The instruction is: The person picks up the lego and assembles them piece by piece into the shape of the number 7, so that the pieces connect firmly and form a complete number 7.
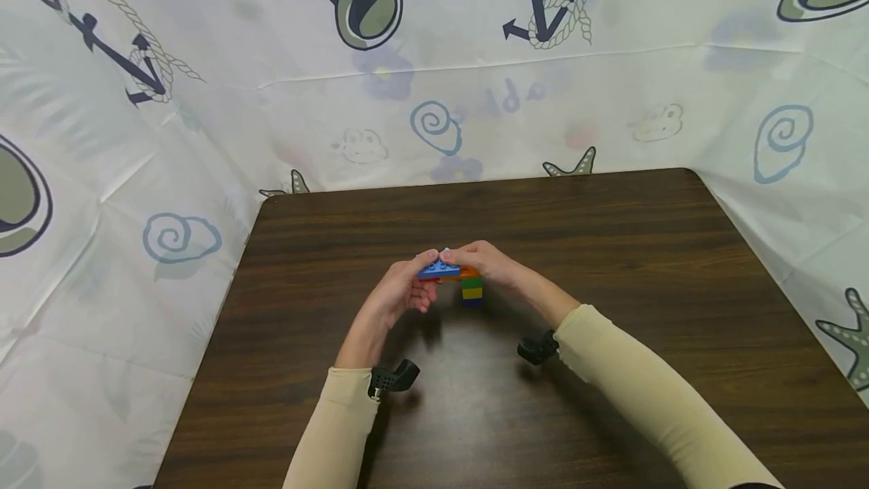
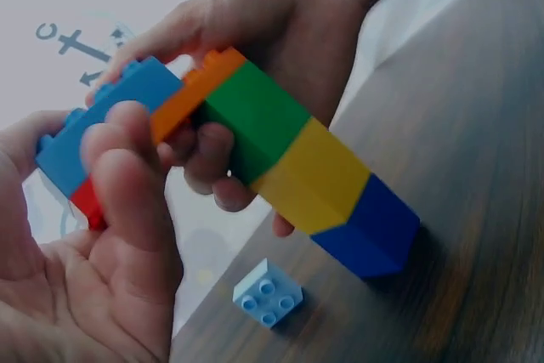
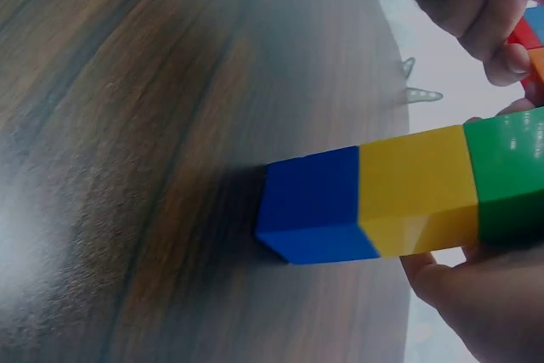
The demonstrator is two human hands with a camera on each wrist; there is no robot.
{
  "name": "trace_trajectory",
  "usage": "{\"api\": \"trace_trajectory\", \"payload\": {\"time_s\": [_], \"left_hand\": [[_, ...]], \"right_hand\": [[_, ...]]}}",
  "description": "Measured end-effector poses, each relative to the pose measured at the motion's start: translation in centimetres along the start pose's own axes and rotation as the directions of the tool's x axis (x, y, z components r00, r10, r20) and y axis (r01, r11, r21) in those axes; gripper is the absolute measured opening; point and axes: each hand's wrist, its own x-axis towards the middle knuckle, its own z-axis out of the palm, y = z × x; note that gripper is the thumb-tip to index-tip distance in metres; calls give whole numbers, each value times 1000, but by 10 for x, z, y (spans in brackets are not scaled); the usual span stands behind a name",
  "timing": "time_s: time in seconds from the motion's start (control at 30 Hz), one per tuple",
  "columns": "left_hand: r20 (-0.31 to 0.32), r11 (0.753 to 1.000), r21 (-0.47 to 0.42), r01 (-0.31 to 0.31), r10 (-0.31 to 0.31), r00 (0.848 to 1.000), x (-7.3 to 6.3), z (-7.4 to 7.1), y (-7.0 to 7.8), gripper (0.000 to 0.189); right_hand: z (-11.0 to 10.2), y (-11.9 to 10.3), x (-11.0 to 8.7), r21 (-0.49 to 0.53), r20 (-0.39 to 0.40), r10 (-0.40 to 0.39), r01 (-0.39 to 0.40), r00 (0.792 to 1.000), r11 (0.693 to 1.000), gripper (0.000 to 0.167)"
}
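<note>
A toy building brick structure is between both hands: a column of green point(image 2: 259, 121), yellow point(image 2: 316, 176) and dark blue point(image 2: 370, 227) bricks stands on the table. An orange piece point(image 2: 197, 95) tops the column and reaches sideways under a blue brick point(image 1: 440, 269). A red brick point(image 2: 87, 201) shows beneath the blue one's outer end, partly covered by fingers. My left hand point(image 1: 397, 293) pinches the blue and red end, thumb on top. With its thumb at the blue brick and fingers behind the orange and green pieces, my right hand point(image 1: 490, 262) grips the structure.
In the left wrist view a loose light blue brick point(image 2: 268, 295) lies studs up on the table near the column. The dark wooden table point(image 1: 611, 247) meets a printed white cloth point(image 1: 305, 127) at its back and sides.
</note>
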Motion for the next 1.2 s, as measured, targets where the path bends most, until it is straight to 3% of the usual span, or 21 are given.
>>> {"api": "trace_trajectory", "payload": {"time_s": [0.1,0.17,0.3,0.4,0.5,0.6,0.73,0.83,1.0,1.13,1.2], "left_hand": [[-8,999,40,23,-23,1000,0,1,0,73],[-17,997,71,6,-5,1000,0,1,-1,75],[-31,989,99,-113,117,993,0,-1,-4,56],[0,969,102,-223,225,974,2,-3,-9,38],[35,956,76,-284,282,959,7,-2,-18,36],[20,958,14,-285,285,958,11,2,-28,40],[-21,961,-42,-273,272,962,17,9,-40,41],[-35,960,-28,-279,278,960,21,15,-44,45],[-66,951,18,-308,308,949,24,20,-45,47],[-60,947,47,-317,320,946,22,18,-43,43],[-59,945,64,-320,324,944,20,16,-43,41]], "right_hand": [[1,3,0,14,-20,14,-13,1000,1000,46],[1,5,-1,28,-25,19,-18,1000,999,46],[2,8,-2,65,-15,22,-21,1000,998,45],[2,10,-2,82,-7,14,-13,1000,997,47],[2,11,-4,78,-15,11,-9,1000,997,53],[3,13,-6,84,-32,17,-14,999,996,58],[7,17,-5,166,-49,19,-10,999,986,64],[9,22,-3,242,-64,-4,19,998,970,63],[10,26,-1,285,-102,-57,84,993,955,66],[7,21,-2,200,-201,-58,99,978,975,70],[4,24,1,100,-261,-64,93,963,991,62]]}}
